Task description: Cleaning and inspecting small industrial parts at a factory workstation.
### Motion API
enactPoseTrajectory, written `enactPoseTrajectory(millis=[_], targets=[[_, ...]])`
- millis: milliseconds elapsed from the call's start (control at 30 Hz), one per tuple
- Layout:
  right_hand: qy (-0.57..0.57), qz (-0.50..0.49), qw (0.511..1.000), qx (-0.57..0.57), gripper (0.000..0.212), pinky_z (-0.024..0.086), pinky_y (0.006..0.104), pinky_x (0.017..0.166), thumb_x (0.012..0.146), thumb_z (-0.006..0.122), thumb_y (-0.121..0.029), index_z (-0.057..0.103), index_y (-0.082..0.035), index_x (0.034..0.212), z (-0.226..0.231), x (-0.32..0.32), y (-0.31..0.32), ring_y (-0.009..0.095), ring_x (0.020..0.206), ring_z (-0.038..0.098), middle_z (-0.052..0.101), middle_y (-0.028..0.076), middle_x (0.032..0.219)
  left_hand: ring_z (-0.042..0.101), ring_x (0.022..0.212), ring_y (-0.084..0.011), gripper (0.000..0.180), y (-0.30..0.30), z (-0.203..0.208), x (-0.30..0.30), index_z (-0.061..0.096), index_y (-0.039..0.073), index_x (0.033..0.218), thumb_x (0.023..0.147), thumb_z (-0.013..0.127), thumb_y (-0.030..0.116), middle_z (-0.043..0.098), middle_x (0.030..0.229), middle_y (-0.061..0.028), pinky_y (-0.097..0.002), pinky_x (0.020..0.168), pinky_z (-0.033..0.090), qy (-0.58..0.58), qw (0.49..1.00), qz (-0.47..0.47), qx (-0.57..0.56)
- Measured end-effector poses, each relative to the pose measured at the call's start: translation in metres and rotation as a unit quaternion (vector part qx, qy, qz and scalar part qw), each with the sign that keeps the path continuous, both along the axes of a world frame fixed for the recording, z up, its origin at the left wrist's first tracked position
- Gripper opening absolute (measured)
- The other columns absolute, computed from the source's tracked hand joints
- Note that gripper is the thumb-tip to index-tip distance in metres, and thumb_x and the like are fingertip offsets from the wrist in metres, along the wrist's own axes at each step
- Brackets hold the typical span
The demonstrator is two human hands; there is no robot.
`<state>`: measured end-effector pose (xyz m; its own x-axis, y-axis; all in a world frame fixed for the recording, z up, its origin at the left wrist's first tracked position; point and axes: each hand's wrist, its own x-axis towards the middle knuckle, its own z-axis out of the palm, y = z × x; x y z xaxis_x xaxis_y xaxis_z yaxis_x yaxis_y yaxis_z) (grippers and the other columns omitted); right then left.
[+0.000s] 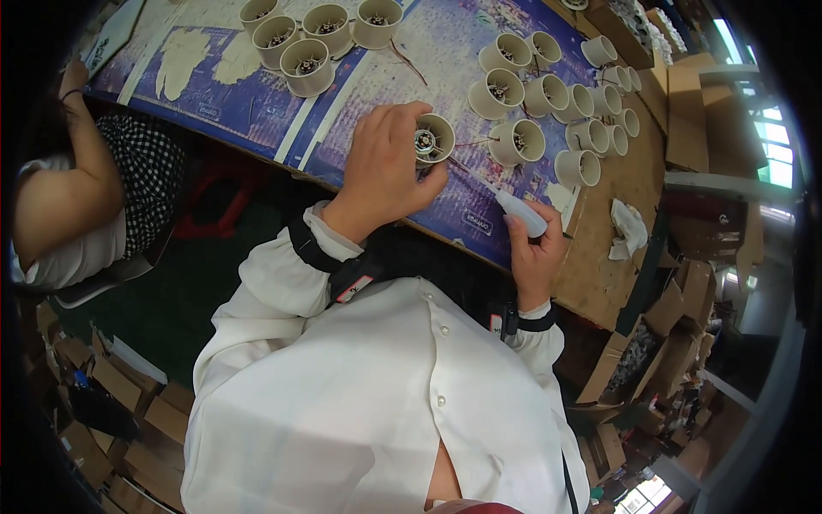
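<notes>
My left hand [387, 163] is closed around a cream cylindrical cup [443, 135], tilted so its open mouth shows a round metal part inside. A thin wire runs out from the cups beside it. In my right hand [538, 255] is a translucent white squeeze bottle [521, 212], its narrow nozzle pointing up and left toward the held cup. The nozzle's tip lies close to the cup; whether it touches I cannot tell. Nearest on the right stands another cream cup [517, 142] with small parts and wires inside.
Several similar cups [308, 67] stand at the back left, and more [575, 103] fill the right of the blue-covered table [274, 111]. A crumpled white cloth [628, 230] lies at the right edge. Another person's arm [81, 171] is at far left. Cardboard boxes [685, 300] crowd the right.
</notes>
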<state>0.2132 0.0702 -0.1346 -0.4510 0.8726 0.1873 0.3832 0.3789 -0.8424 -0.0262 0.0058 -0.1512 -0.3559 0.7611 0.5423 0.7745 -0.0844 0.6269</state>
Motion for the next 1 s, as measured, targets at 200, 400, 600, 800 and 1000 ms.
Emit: enactPoseTrajectory(millis=[200, 400, 600, 800, 1000], targets=[[-0.026, 0.015, 0.998, 0.060, 0.026, 0.048, 0.0253, 0.075, 0.089, 0.075, -0.012, 0.061, -0.002, 0.108, -0.006, 0.006, 0.005, 0.012, 0.082, 0.059, 0.065, 0.005, 0.094, 0.056, 0.102, -0.0354, 0.059, -0.001, -0.001, 0.000, 0.051, 0.000, 0.121, 0.070, 0.074, 0.019, 0.059, 0.107, -0.0172, -0.0456, 0.089, 0.042, -0.008, 1.000, -0.001, -0.007], [-0.049, 0.021, 0.995, 0.089, 0.027, 0.048, 0.0266, 0.075, 0.086, 0.077, -0.011, 0.062, -0.001, 0.106, -0.001, 0.002, 0.002, 0.014, 0.082, 0.060, 0.065, 0.007, 0.093, 0.056, 0.102, -0.0355, 0.060, -0.001, -0.001, 0.000, 0.050, 0.000, 0.122, 0.070, 0.074, 0.019, 0.060, 0.108, -0.0174, -0.0456, 0.089, 0.042, -0.004, 1.000, 0.001, -0.005], [-0.059, 0.044, 0.983, 0.167, 0.030, 0.049, 0.0293, 0.073, 0.081, 0.081, -0.009, 0.062, -0.001, 0.104, 0.005, 0.002, 0.005, 0.020, 0.081, 0.062, 0.065, 0.010, 0.093, 0.056, 0.103, -0.0354, 0.061, -0.001, -0.001, 0.000, 0.050, 0.000, 0.122, 0.070, 0.074, 0.019, 0.060, 0.109, -0.0175, -0.0455, 0.089, 0.042, -0.005, 1.000, 0.001, -0.011], [-0.082, 0.069, 0.971, 0.216, 0.034, 0.050, 0.0315, 0.073, 0.078, 0.083, -0.010, 0.062, -0.001, 0.104, 0.020, -0.001, 0.006, 0.025, 0.082, 0.063, 0.066, 0.012, 0.094, 0.056, 0.104, -0.0357, 0.061, -0.001, -0.001, 0.000, 0.051, 0.000, 0.122, 0.070, 0.074, 0.020, 0.060, 0.109, -0.0176, -0.0458, 0.090, 0.042, -0.011, 1.000, 0.000, -0.020], [-0.094, 0.092, 0.959, 0.252, 0.038, 0.051, 0.0331, 0.073, 0.076, 0.085, -0.010, 0.061, -0.002, 0.105, 0.028, -0.002, 0.009, 0.028, 0.083, 0.064, 0.066, 0.013, 0.095, 0.056, 0.105, -0.0359, 0.060, -0.001, -0.002, 0.000, 0.051, 0.001, 0.122, 0.070, 0.074, 0.020, 0.060, 0.109, -0.0176, -0.0460, 0.092, 0.042, -0.012, 1.000, 0.003, -0.018]])
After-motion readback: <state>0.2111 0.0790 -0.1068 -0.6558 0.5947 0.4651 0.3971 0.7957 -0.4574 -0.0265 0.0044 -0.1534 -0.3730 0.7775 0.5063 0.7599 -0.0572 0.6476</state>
